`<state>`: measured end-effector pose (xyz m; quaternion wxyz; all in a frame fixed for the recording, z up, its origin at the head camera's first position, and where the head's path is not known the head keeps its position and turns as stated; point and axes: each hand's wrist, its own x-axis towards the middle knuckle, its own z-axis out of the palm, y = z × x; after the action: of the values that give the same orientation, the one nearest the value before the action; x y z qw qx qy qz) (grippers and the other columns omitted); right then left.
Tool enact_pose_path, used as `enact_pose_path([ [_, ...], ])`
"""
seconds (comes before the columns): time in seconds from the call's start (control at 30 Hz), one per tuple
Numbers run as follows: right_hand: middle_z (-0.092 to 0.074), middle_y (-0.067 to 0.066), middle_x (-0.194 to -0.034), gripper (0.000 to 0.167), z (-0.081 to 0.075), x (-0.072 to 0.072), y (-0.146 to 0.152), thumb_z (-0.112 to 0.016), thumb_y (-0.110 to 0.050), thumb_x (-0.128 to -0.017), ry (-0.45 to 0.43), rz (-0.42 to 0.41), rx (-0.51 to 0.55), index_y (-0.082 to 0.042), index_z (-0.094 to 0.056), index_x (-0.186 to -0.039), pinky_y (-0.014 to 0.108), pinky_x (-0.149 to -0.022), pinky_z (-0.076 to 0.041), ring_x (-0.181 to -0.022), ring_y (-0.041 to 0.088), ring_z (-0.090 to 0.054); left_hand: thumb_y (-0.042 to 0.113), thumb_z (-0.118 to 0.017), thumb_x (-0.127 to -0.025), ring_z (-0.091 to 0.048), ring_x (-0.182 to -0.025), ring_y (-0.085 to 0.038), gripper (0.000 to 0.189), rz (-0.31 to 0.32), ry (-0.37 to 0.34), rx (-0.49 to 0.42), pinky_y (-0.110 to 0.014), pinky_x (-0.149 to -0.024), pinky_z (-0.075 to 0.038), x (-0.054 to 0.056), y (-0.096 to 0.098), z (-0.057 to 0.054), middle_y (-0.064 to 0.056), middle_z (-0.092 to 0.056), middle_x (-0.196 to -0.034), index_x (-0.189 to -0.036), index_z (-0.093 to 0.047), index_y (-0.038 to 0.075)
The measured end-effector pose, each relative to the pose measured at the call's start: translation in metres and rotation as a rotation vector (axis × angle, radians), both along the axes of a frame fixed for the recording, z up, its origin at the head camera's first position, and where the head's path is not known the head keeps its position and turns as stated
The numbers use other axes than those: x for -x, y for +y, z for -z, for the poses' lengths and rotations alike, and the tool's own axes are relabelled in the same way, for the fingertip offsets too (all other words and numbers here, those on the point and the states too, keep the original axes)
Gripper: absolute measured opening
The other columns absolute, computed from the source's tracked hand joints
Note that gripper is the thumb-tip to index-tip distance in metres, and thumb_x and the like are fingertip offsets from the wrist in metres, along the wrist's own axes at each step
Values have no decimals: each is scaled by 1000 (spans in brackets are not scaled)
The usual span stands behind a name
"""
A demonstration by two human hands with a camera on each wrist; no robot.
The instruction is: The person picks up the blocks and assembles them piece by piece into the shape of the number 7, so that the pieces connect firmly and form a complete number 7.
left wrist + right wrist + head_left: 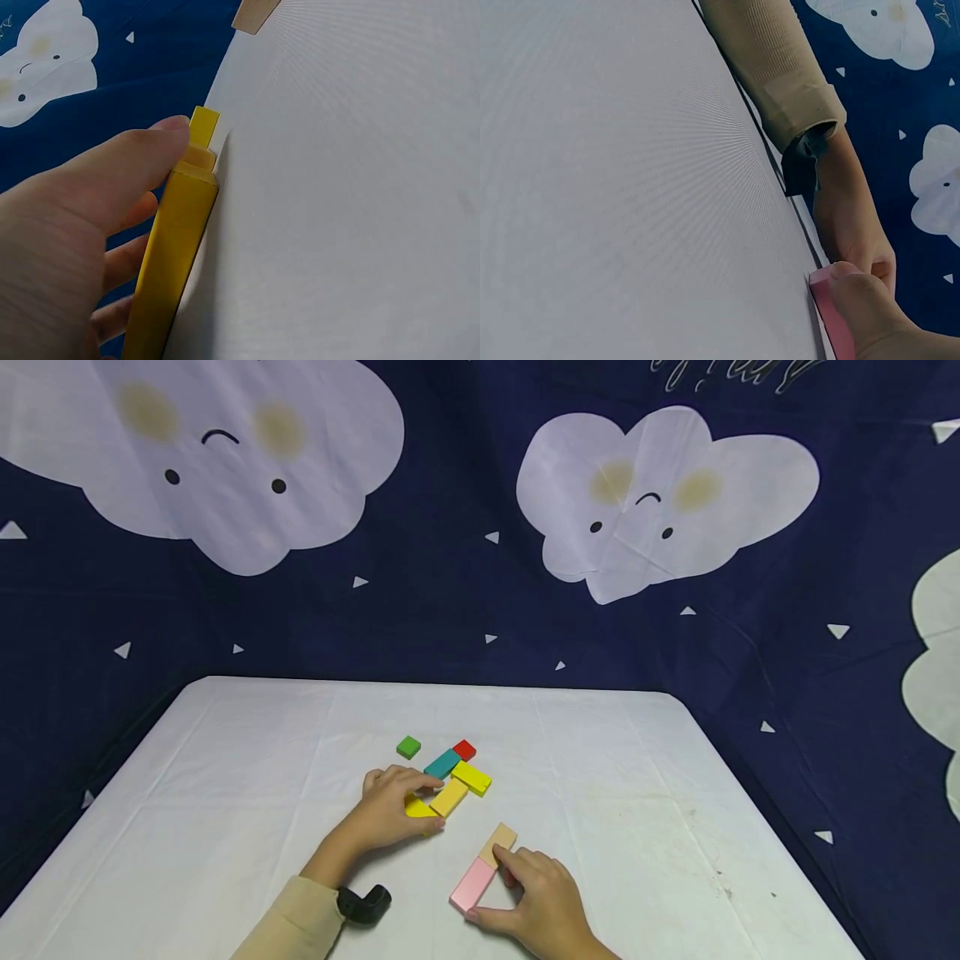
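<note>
Desk (600, 760): white-covered, bearing 8 visible blocks.
Left hand (388, 808): thumb and fingers pinching 1 near yellow block (419, 807) at the group's left end.
Right hand (543, 897): thumb on the pink block (472, 885), another fingertip on the wooden block (498, 843), the 2 gripped between them.
Angled group: 5 blocks, touching or nearly so: near yellow block, tan block (450, 797), far yellow block (472, 779), teal block (442, 765), red block (464, 750).
Held pair: pink and wooden, end to end, apart from the group and nearer the wearer.
Green block (408, 747): 1, alone, left of the teal and red.
Done, as judged: 5 blocks grouped, 2 aligned.
Left, as judged: pair and green block not joined to the group; whether the near yellow block is finally placed, cannot tell.
</note>
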<state>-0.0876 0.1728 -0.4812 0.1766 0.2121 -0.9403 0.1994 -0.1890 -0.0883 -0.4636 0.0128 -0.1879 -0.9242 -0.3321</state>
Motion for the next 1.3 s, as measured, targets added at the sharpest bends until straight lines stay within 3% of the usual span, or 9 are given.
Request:
enact_pose_path([
  [0.27, -44, -24, -74, 83, 0, 1, 1, -70, -80, -66, 12, -7, 5, -15, -72, -118, 18, -64, -38, -69, -8, -38, 44, -82, -76, -49, -109, -13, 48, 29, 23, 70, -49, -102, -22, 1, 9, -6, 10, -68, -115, -120, -70, 30],
  [0.53, -44, -25, -74, 82, 1, 1, 0, -71, -79, -66, 33, -14, 7, -15, -73, -117, 17, -63, -37, -68, -9, -37, 39, -82, -76, -42, -83, -11, 52, 62, 10, 119, -43, -89, -25, 5, 19, -15, 14, -57, -83, -124, -68, 23],
  [0.83, -45, -25, -75, 81, 2, 1, 0, -72, -77, -66, 35, -25, 20, -14, -73, -116, 17, -63, -38, -68, -8, -38, 42, -83, -75, -42, -83, -11, 63, 100, -47, 160, -41, -87, -22, 14, 21, -18, 13, -54, -80, -131, -64, 22],
  [1.3, -45, -25, -75, 80, 3, 3, 0, -73, -78, -65, 47, -26, 22, -16, -73, -116, 17, -63, -38, -69, -8, -39, 46, -86, -70, -43, -79, -11, 63, 109, -50, 139, -39, -86, -21, 13, 24, -18, 9, -55, -79, -123, -64, 20],
])
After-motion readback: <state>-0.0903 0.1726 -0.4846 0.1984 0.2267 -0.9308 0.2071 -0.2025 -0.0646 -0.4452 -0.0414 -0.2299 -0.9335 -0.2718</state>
